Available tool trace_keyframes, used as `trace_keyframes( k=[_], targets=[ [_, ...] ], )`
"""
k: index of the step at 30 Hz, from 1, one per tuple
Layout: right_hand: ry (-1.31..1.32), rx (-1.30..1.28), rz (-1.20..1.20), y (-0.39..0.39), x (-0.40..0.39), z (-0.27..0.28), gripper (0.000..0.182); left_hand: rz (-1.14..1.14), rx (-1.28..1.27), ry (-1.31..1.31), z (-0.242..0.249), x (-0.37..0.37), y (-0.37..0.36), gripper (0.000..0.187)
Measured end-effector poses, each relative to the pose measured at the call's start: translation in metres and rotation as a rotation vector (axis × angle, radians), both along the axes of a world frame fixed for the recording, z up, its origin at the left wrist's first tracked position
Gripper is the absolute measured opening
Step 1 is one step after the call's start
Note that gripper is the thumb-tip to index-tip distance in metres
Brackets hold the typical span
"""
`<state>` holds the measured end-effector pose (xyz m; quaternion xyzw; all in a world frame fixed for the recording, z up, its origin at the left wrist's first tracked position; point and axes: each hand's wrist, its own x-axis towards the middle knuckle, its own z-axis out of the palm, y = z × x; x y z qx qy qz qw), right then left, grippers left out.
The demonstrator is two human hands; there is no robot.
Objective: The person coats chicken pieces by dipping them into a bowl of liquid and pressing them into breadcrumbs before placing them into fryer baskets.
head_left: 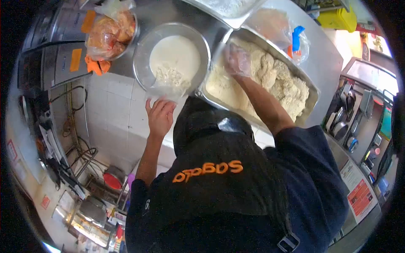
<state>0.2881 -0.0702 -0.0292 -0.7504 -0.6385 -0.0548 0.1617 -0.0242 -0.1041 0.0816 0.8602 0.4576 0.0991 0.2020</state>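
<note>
My left hand (160,114) is at the near rim of a round steel bowl (138,69) of milky white liquid (175,52). Its bent fingers grip the edge of a piece of clear plastic (166,90), possibly a disposable glove. Pale, floury clumps (171,77) lie beyond the plastic inside the bowl. My right hand (238,60), in a clear plastic glove, reaches into the far left part of a steel tray (315,98). Pale flour (225,86) fills that side, with coated pieces (289,86) on the right. Motion blur hides the right fingers.
Plastic-wrapped raw-looking meat (110,36) sits in a bowl at the left, above an orange cloth (98,65). Another floury tray (230,6) stands behind. A clear bag (272,25) and blue item (298,37) lie beyond the flour tray. Utensils (341,120) are at right.
</note>
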Motion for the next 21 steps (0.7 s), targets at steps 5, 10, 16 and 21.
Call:
trace_keyframes(
  k=[5,10,16,21],
  targets=[
    [0.472,-0.087,-0.055,-0.009,0.003,-0.07,0.035,-0.029,-0.057,0.024,0.004,-0.005,-0.013,0.017],
    [-0.004,-0.145,0.02,-0.043,-0.01,-0.044,0.055,0.205,-0.014,-0.154,0.002,-0.031,-0.031,0.029],
    [-0.025,-0.309,-0.066,-0.051,-0.031,-0.023,0.072,0.438,-0.005,-0.215,-0.061,-0.056,-0.044,0.02],
    [0.225,-0.731,-0.029,-0.024,0.001,0.026,0.074,0.649,-0.376,-0.253,-0.158,-0.091,-0.046,0.02]
  ],
)
